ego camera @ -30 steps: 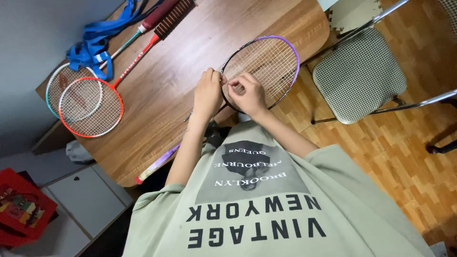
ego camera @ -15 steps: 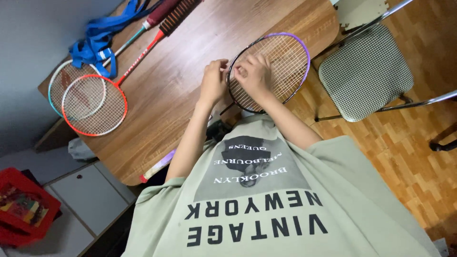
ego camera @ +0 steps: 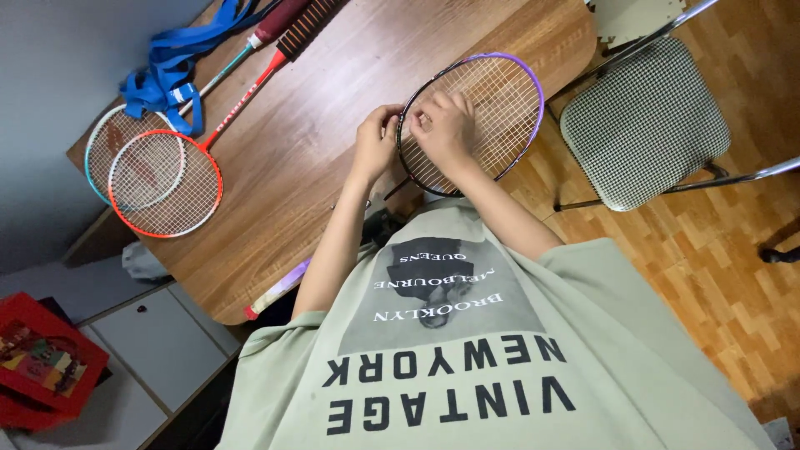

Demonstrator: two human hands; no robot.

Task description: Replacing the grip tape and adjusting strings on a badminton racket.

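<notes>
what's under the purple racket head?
Under the purple racket head the wooden table shows through the strings. The right hand covers part of the strings; the left hand grips the rim.

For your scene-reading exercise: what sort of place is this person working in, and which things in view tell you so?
Probably a room in a home, used as a hobby corner. A wooden table stands on parquet flooring, with a checked metal-framed chair beside it. Both hands work on a purple-framed badminton racket; two more rackets lie nearby.
</notes>
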